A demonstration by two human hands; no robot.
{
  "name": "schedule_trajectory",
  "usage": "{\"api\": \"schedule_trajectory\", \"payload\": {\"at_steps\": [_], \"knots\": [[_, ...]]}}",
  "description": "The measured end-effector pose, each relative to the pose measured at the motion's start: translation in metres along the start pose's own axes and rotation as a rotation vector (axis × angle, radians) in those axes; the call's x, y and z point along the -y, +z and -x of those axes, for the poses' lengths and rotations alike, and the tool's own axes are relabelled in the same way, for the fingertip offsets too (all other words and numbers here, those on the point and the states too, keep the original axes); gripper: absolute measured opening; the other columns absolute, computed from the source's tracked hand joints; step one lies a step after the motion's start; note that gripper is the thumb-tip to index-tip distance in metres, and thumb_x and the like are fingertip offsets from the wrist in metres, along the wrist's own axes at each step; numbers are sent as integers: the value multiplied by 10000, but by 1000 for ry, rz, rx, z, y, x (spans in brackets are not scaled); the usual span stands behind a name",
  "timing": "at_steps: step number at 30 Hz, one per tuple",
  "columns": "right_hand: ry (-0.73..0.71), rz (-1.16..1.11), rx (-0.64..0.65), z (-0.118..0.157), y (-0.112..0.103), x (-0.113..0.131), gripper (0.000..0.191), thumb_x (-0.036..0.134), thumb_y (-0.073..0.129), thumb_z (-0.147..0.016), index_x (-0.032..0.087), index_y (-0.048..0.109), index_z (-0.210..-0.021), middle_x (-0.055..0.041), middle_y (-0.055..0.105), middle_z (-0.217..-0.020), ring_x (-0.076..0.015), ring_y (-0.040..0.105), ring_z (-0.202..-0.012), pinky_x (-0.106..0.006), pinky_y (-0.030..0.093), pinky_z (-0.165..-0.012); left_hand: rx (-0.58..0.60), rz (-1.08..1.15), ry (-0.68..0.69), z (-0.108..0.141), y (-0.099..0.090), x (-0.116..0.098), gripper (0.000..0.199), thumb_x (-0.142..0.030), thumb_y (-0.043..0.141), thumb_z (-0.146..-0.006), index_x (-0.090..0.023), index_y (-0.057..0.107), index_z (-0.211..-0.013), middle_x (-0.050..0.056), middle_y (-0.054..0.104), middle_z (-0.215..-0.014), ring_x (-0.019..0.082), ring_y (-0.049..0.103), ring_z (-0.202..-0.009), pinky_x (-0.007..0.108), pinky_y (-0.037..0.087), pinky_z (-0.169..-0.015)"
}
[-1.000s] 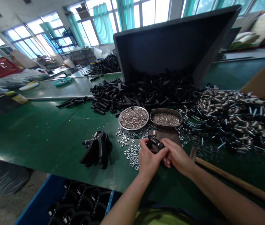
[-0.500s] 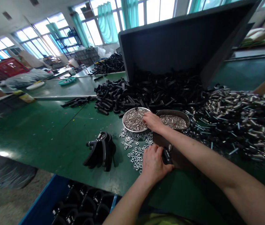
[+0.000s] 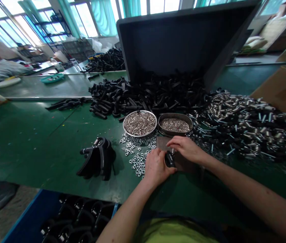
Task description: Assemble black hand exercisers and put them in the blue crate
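My left hand (image 3: 156,165) is wrapped round a small black part (image 3: 169,159) that stands on a dark metal plate (image 3: 185,163). My right hand (image 3: 184,146) is at the top of that part, beside its silver spring-like piece, with fingertips pressed together; anything between them is too small to make out. Behind the hands are a round dish (image 3: 139,123) of small metal pins and an oval tin (image 3: 175,125) of tiny metal pieces. Loose nuts (image 3: 138,163) lie left of my left hand. A black curved assembly (image 3: 98,158) stands further left.
A large grey bin (image 3: 183,44) lies tipped behind a heap of black parts (image 3: 145,94). Metal fittings (image 3: 244,118) are piled at the right, near a cardboard box (image 3: 282,94). A blue crate (image 3: 31,216) with black assemblies is below the table edge.
My right hand has left the round dish and come back to the black part beside my left hand. My left hand still holds that part. The camera view has shifted.
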State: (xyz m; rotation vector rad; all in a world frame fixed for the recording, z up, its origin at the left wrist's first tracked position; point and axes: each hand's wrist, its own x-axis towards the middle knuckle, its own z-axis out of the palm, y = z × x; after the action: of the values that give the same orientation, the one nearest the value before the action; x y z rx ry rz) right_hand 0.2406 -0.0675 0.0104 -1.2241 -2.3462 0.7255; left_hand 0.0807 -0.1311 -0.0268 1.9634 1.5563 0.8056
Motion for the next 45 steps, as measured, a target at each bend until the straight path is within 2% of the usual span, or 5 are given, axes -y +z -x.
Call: {"api": "schedule_trajectory", "payload": {"at_steps": [18,26,32,36,45], "knots": [[-24,197,108,10,15,1,176,136,455,-835,169,514,-997,-73,632,-894,-186,587,-836,-263,386,-686,25,-46,46,0,-1,2,481,-391,820,-499,-220,624,-904,74,582,-945,284,529,-929,410,394,-834],[-33,458,185,10,20,33,189,145,583,-769,161,558,-955,-103,631,-887,-223,591,-807,-289,394,-633,68,-161,60,-1,2,4,556,-406,777,-556,-187,570,-1023,105,583,-1023,301,517,-972,430,392,-857],[82,316,181,-9,-9,-4,181,337,573,-838,228,612,-977,-8,673,-807,-152,603,-733,-235,402,-614,73,-206,79,3,0,0,583,-398,768,-596,-231,533,-1103,69,581,-1032,274,508,-971,402,395,-837],[232,441,5,-50,-28,-34,176,256,510,-870,186,669,-905,-81,674,-965,-203,569,-959,-287,419,-781,99,-247,110,5,-1,0,610,-432,752,-632,-267,536,-1178,67,580,-1020,267,507,-962,396,397,-832],[369,490,-16,-90,-12,-57,111,248,624,-760,179,708,-782,-115,683,-907,-248,602,-949,-295,441,-735,145,-411,210,6,-5,-1,687,-466,692,-705,-219,447,-1297,66,576,-1047,250,506,-939,384,447,-825]]}}
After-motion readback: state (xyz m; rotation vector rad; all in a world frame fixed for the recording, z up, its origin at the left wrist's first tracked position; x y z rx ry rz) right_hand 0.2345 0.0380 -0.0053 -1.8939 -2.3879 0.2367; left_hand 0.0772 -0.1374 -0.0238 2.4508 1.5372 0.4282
